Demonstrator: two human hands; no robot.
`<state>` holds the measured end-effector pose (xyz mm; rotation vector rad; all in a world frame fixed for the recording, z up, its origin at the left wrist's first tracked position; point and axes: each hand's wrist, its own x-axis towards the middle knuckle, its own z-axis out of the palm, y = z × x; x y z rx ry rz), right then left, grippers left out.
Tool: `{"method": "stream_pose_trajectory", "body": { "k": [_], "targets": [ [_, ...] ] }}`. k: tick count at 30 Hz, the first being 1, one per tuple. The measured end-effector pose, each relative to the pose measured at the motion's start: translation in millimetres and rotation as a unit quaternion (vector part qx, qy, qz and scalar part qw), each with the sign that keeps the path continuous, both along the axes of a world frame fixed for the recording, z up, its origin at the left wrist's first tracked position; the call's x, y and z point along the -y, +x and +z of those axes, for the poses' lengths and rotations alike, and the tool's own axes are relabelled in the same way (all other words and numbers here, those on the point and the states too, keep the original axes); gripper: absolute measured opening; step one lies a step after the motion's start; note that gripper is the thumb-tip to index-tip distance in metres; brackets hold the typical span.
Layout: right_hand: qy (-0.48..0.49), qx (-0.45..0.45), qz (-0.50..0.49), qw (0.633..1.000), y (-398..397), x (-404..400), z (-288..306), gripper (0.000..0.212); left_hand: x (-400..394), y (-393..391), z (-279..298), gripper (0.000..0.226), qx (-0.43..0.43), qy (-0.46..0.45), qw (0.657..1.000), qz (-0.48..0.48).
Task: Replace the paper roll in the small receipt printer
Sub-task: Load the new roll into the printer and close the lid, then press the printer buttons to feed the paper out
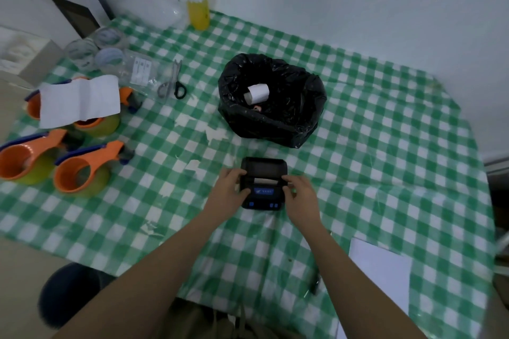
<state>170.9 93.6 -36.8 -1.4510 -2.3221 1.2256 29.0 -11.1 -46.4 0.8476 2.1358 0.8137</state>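
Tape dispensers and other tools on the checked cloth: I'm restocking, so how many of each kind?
Orange tape dispensers: 4
Scissors: 1
Receipt printer: 1
Total: 6

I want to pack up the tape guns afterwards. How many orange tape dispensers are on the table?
3 clearly: one at the left edge, one right of it, one behind under white paper. Orange parts by that paper may belong to more.
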Motion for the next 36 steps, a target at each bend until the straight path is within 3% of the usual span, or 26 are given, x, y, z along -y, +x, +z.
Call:
{"method": "stream_pose_trajectory", "body": {
  "k": [4,11,36],
  "targets": [
    [-0.017,-0.015,0.011,1.0,7,17,-7,0.037,8,10,-5,0.065,0.062,0.0,0.998,0.025],
    [-0.089,-0.027,-0.033,0.995,13,22,-11,0.045,13,16,-4,0.076,0.092,0.012,0.996,0.013],
    [-0.133,-0.09,-0.071,0.984,19,24,-14,0.045,14,22,-11,0.077,0.003,-0.024,1.0,-0.013]
  ]
}}
